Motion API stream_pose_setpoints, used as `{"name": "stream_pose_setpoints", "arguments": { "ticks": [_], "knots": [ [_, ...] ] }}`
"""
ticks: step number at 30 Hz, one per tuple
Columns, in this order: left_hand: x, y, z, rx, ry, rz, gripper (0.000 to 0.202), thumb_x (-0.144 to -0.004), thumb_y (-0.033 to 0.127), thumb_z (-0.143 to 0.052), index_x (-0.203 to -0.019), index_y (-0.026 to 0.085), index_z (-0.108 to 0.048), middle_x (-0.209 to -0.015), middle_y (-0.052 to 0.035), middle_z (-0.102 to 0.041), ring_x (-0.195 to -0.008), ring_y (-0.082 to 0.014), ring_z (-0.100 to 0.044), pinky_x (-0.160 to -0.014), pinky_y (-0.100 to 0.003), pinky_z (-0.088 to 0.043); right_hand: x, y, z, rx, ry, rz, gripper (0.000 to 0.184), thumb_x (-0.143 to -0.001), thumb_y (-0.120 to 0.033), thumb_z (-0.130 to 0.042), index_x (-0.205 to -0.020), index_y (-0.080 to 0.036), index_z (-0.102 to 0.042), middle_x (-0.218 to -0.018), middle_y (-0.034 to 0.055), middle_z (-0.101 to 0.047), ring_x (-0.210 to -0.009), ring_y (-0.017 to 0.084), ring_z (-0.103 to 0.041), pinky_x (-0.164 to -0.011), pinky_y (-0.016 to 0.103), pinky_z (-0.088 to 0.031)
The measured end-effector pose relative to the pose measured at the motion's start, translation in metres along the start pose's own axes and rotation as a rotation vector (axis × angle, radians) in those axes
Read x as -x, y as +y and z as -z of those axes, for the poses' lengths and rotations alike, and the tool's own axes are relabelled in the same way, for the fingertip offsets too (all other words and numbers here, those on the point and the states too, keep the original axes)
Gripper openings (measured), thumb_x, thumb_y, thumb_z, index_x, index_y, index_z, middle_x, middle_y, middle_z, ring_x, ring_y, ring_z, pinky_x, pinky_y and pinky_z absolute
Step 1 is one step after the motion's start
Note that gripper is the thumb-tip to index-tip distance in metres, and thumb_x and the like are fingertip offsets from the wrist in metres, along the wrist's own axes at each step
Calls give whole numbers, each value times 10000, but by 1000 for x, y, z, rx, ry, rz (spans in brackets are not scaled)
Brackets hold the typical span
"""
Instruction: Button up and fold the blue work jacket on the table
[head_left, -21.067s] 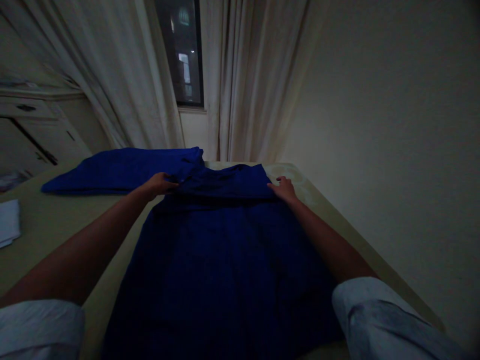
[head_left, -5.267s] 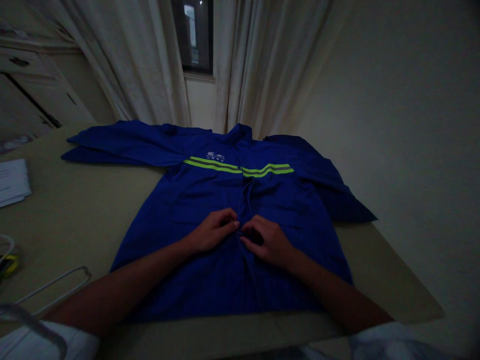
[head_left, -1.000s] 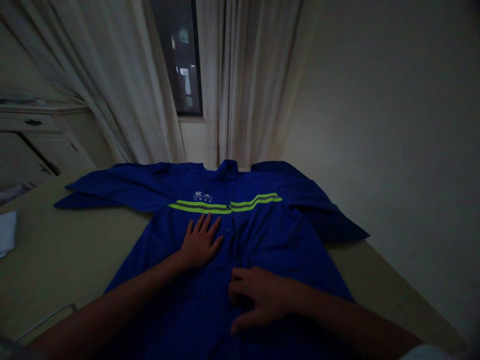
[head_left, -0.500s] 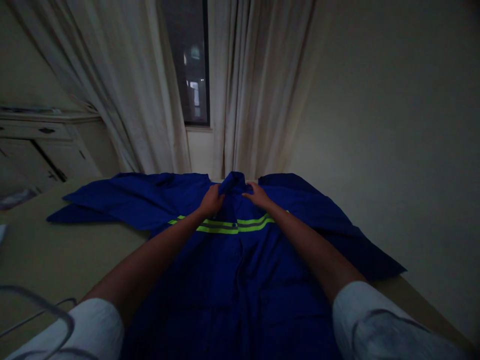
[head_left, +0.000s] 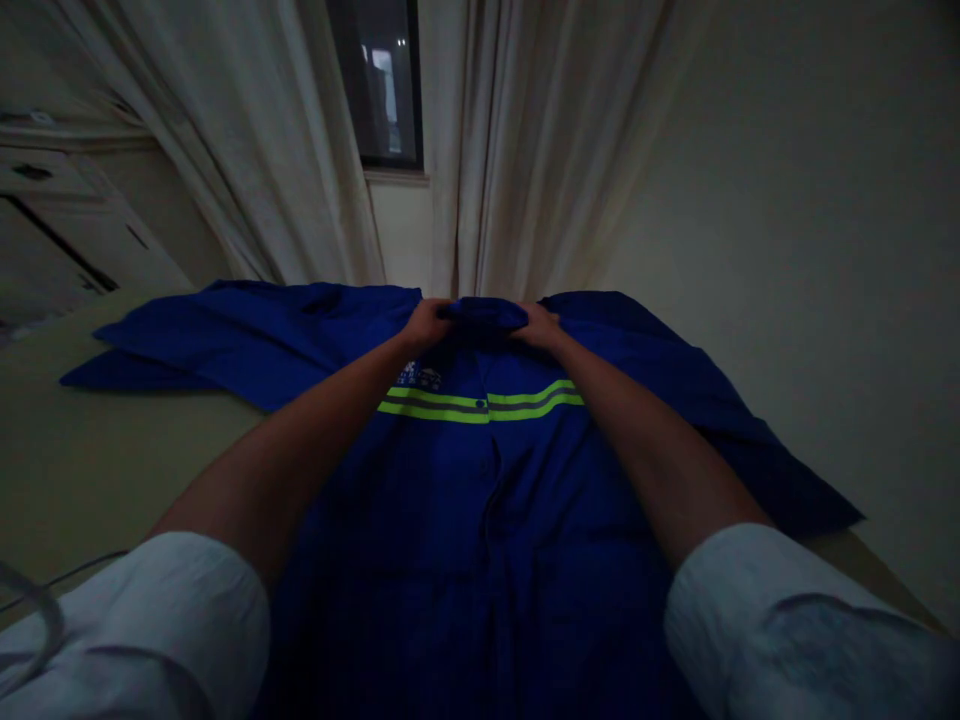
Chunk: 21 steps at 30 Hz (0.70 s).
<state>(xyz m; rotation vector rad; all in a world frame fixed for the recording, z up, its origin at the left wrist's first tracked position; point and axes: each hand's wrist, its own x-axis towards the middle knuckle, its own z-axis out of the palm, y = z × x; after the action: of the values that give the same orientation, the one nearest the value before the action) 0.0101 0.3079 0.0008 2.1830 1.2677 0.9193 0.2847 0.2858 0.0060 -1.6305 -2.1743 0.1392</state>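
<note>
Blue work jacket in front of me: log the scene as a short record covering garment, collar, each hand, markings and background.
Garment: blue work jacket, front up, sleeves spread to both sides
Collar: collar at the far end, between the hands
Left hand: left hand touching the collar's left side, fingers partly hidden
Right hand: right hand touching its right side
Markings: yellow-green and grey stripe across the chest; small white logo, partly blurred
Background: pale curtains beside a dark window
</note>
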Motion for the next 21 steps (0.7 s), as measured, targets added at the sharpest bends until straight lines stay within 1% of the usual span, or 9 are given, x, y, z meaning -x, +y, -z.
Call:
{"name": "stream_pose_setpoints", "arguments": {
  "ticks": [2,3,5,7,8,11,15,19,21],
  "knots": [
    [17,-5,14,-97,22,-125,344,-777,139,-615,-1082,94,-768,-1086,-105,-744,-1014,-243,-689,-944,-360,-571,24,0,13,202,49,160,485,-857,-380,-746,-1282,-155,-685,-1271,179,-670,-1240,390,-556,-1044,536,-377],
    [26,-6,22,-158,-34,-180,392,-754,130,-616,-1113,117,-773,-1189,-109,-723,-1094,-246,-672,-998,-361,-547,38,0,19,261,44,258,500,-861,-405,-745,-1287,-152,-682,-1311,192,-645,-1255,395,-533,-1056,535,-355],
    [46,-4,35,-322,-267,-262,507,-741,121,-612,-1216,207,-769,-1393,-78,-655,-1240,-247,-619,-1080,-362,-493,64,-1,28,283,-100,467,529,-892,-506,-712,-1291,-160,-684,-1350,190,-625,-1230,377,-537,-1049,502,-358],
    [62,6,41,-538,-467,-307,557,-784,137,-599,-1299,293,-743,-1490,-33,-614,-1322,-265,-573,-1122,-397,-453,84,-3,31,230,-283,554,544,-961,-609,-589,-1280,-182,-699,-1333,168,-647,-1170,344,-579,-1015,462,-399],
    [68,13,39,-615,-472,-300,556,-829,159,-584,-1347,309,-717,-1519,-28,-600,-1356,-283,-546,-1140,-428,-431,90,-6,28,198,-310,530,565,-998,-632,-510,-1298,-191,-697,-1340,162,-653,-1167,337,-591,-1013,455,-413],
    [78,39,14,-656,-313,-251,563,-1005,290,-446,-1563,279,-520,-1641,-60,-479,-1478,-311,-434,-1190,-489,-363,95,-21,10,143,-195,330,676,-1053,-654,-336,-1485,-196,-582,-1500,170,-582,-1336,363,-529,-1113,502,-386],
    [97,60,-24,-604,-428,-124,626,-1080,435,-305,-1667,219,-319,-1731,-102,-311,-1590,-301,-290,-1256,-519,-267,106,-55,-6,157,-251,200,788,-1033,-703,-344,-1585,-154,-467,-1655,183,-424,-1511,391,-375,-1214,554,-311],
    [146,71,-21,-529,-325,-149,599,-1082,402,-288,-1635,189,-378,-1710,-124,-353,-1555,-282,-367,-1265,-483,-274,172,-106,16,-5,-52,242,620,-1073,-607,-391,-1459,-165,-589,-1525,187,-555,-1403,344,-502,-1184,519,-384],
    [180,80,-14,-476,-283,-169,590,-1079,443,-314,-1628,244,-402,-1703,-104,-374,-1553,-322,-360,-1269,-535,-247,222,-137,27,-114,-72,289,545,-1066,-605,-440,-1396,-217,-632,-1403,152,-635,-1320,318,-566,-1153,499,-431]
  ]
}}
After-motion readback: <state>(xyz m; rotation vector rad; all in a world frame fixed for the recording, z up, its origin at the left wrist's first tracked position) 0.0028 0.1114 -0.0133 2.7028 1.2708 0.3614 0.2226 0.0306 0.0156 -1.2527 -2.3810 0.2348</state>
